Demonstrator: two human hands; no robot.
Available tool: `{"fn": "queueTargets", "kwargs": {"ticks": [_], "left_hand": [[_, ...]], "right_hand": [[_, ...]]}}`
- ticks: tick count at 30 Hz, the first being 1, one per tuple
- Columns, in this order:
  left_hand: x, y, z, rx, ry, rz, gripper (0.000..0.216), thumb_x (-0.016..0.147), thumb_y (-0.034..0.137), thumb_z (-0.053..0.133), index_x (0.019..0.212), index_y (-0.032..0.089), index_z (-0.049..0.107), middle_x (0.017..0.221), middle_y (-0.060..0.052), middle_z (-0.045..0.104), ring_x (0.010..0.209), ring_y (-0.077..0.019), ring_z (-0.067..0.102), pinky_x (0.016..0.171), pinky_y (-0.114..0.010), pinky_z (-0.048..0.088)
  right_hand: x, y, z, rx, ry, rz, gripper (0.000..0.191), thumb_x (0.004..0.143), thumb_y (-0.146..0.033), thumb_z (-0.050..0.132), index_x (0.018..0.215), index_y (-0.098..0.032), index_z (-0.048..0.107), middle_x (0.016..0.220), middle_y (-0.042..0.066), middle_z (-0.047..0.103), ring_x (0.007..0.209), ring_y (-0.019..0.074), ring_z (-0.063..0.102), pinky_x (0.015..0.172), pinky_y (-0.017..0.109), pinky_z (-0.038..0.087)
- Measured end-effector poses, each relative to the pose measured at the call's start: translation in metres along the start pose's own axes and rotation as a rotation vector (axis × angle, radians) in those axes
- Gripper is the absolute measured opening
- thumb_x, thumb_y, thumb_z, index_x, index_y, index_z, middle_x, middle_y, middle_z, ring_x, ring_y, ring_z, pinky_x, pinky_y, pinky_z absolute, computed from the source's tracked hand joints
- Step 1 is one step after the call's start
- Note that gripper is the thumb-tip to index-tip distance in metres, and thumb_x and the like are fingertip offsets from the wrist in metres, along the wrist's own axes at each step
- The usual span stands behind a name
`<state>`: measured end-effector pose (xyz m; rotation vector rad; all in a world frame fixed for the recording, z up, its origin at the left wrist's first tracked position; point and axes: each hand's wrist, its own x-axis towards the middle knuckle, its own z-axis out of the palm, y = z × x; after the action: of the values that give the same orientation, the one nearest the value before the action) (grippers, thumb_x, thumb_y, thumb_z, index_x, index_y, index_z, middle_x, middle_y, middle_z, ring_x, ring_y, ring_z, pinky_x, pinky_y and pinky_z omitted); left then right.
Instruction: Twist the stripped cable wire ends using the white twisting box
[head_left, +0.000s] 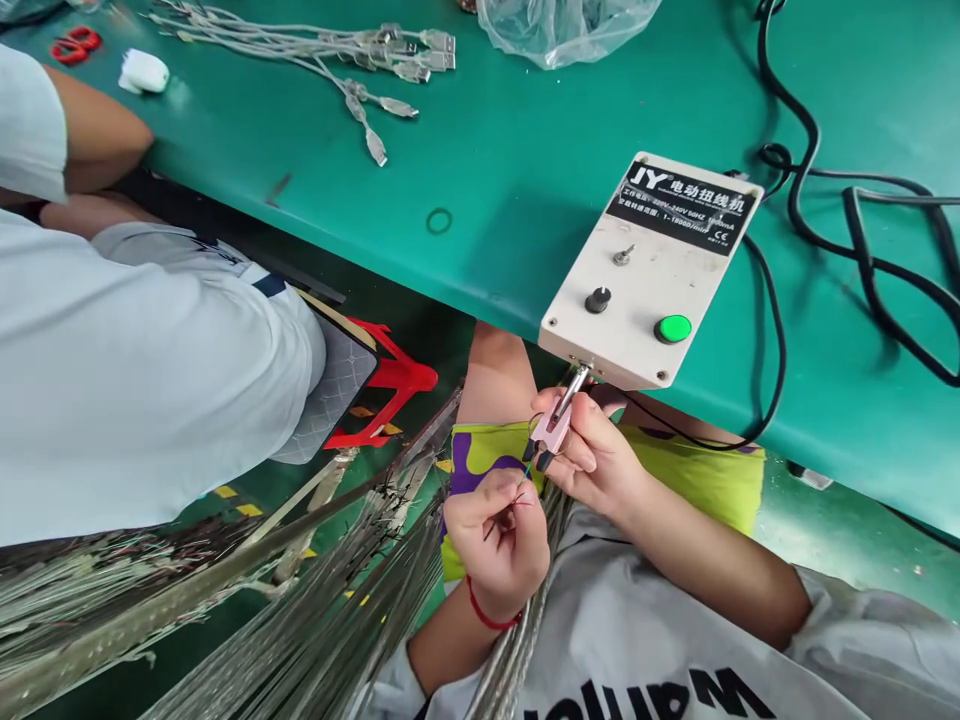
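Observation:
My left hand (496,535) is closed in a pinch on thin coloured wires (517,495) at the end of a grey cable, just below the table edge. My right hand (596,450) grips a small pink clip (553,425) fixed to the metal shaft that sticks out of the front of a beige wire-twisting machine (649,270). The wire ends reach up toward the clip. The machine lies on the green table (487,180) and carries a green button, a black knob and a toggle switch.
A thick bundle of grey cables (300,600) lies across my lap to the left. Another person in white (112,370) sits at my left on a red stool. USB cables (360,60), a plastic bag (562,25) and black power cords (840,200) lie on the table.

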<state>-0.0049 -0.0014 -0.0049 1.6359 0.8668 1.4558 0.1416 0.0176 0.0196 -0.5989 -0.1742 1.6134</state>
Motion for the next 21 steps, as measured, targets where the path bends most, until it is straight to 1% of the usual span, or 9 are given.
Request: {"fn": "queueTargets", "kwargs": {"ticks": [3, 9, 11, 12, 14, 15, 17, 19, 21], "left_hand": [[0.002, -0.001, 0.002, 0.006, 0.007, -0.008, 0.01, 0.122, 0.015, 0.07, 0.125, 0.023, 0.065, 0.086, 0.006, 0.068, 0.065, -0.0086, 0.067, 0.066, -0.017, 0.06], [0.002, -0.001, 0.002, 0.001, -0.001, -0.028, 0.008, 0.122, 0.016, 0.071, 0.123, 0.022, 0.066, 0.086, 0.005, 0.072, 0.064, -0.0089, 0.066, 0.064, -0.017, 0.058], [0.002, 0.0, 0.002, 0.002, -0.006, -0.025, 0.007, 0.122, 0.016, 0.07, 0.124, 0.022, 0.066, 0.085, 0.005, 0.071, 0.063, -0.0089, 0.064, 0.063, -0.017, 0.057], [0.002, 0.0, 0.002, 0.001, -0.009, -0.021, 0.007, 0.122, 0.017, 0.07, 0.124, 0.022, 0.066, 0.085, 0.005, 0.07, 0.062, -0.0089, 0.063, 0.063, -0.017, 0.056], [0.003, 0.001, 0.001, -0.003, -0.012, -0.014, 0.006, 0.122, 0.017, 0.07, 0.124, 0.022, 0.067, 0.084, 0.006, 0.069, 0.062, -0.0091, 0.063, 0.062, -0.017, 0.055], [0.003, 0.001, 0.001, -0.006, -0.012, -0.013, 0.006, 0.122, 0.017, 0.07, 0.125, 0.022, 0.067, 0.084, 0.005, 0.069, 0.062, -0.0092, 0.063, 0.063, -0.017, 0.055], [0.002, 0.001, -0.001, -0.01, -0.004, -0.015, 0.007, 0.122, 0.017, 0.071, 0.126, 0.022, 0.068, 0.086, 0.004, 0.072, 0.064, -0.0094, 0.066, 0.064, -0.018, 0.057], [-0.001, 0.001, -0.001, -0.006, 0.024, -0.018, 0.009, 0.121, 0.017, 0.073, 0.126, 0.022, 0.069, 0.089, 0.003, 0.074, 0.067, -0.0102, 0.07, 0.066, -0.019, 0.059], [-0.004, 0.0, -0.001, -0.02, 0.047, -0.026, 0.009, 0.121, 0.018, 0.074, 0.126, 0.022, 0.069, 0.089, 0.004, 0.072, 0.067, -0.0101, 0.07, 0.066, -0.019, 0.059]], "right_hand": [[-0.001, 0.001, -0.001, -0.035, 0.001, 0.009, 0.056, 0.092, -0.076, 0.105, 0.093, -0.023, 0.087, 0.044, -0.016, 0.027, 0.047, 0.0085, 0.012, 0.048, 0.022, 0.022], [0.0, 0.001, -0.004, -0.094, 0.007, 0.013, 0.06, 0.092, -0.082, 0.101, 0.096, -0.024, 0.087, 0.045, -0.016, 0.025, 0.048, 0.0092, 0.013, 0.05, 0.026, 0.024], [0.001, 0.001, -0.006, -0.125, -0.032, -0.003, 0.063, 0.094, -0.085, 0.097, 0.097, -0.024, 0.086, 0.046, -0.016, 0.028, 0.047, 0.0095, 0.016, 0.05, 0.026, 0.025], [0.001, 0.001, -0.007, -0.168, -0.055, -0.021, 0.066, 0.096, -0.089, 0.092, 0.094, -0.023, 0.085, 0.047, -0.015, 0.032, 0.047, 0.0095, 0.018, 0.05, 0.026, 0.026], [-0.002, -0.003, -0.009, -0.345, -0.075, -0.088, 0.074, 0.102, -0.094, 0.081, 0.084, -0.022, 0.08, 0.049, -0.01, 0.043, 0.046, 0.0099, 0.028, 0.049, 0.027, 0.029], [-0.006, -0.006, -0.01, -0.484, -0.068, -0.142, 0.076, 0.106, -0.093, 0.076, 0.079, -0.022, 0.077, 0.051, -0.008, 0.048, 0.046, 0.0104, 0.033, 0.048, 0.028, 0.031], [-0.018, -0.015, -0.01, -0.815, -0.054, -0.324, 0.069, 0.115, -0.079, 0.075, 0.076, -0.022, 0.076, 0.056, -0.003, 0.061, 0.048, 0.012, 0.048, 0.049, 0.028, 0.038], [-0.035, -0.027, -0.01, -1.112, -0.084, -0.629, 0.049, 0.121, -0.059, 0.075, 0.089, -0.023, 0.083, 0.067, 0.002, 0.076, 0.056, 0.0161, 0.067, 0.054, 0.029, 0.052], [-0.053, -0.04, -0.011, -1.293, -0.088, -0.99, 0.028, 0.121, -0.044, 0.074, 0.114, -0.023, 0.09, 0.084, 0.007, 0.088, 0.073, 0.0236, 0.085, 0.063, 0.034, 0.066]]}}
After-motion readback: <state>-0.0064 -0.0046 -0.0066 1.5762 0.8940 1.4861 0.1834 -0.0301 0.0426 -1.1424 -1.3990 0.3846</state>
